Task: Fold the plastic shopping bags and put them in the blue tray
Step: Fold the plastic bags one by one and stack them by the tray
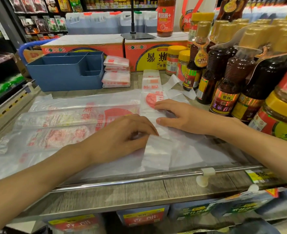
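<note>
nearest, metal shelf rail (139, 180) with white plastic clip (205, 174) and yellow price tag (259, 176) along the wood-grain shelf edge (139, 191). just behind, clear plastic shopping bag (156, 152) folded into a long narrow strip lying front to back on the shelf, over other flattened bags with red print (63, 125) spread to the left. left hand (122, 137) palm down on the strip, fingers curled, fingertips pressing its folded edge. right hand (178, 117) flat on the strip farther back, fingers straight and close together, thumb apart. to the right, sesame oil bottles (227, 85) and yellow-lidded jars (283, 115). farther back, blue tray (65, 76) with inner compartments, no bags visible inside; stack of folded bags (116, 71) just beside its right wall. behind, red cartons (156, 54) and a sauce bottle (166, 17) on top.
</note>
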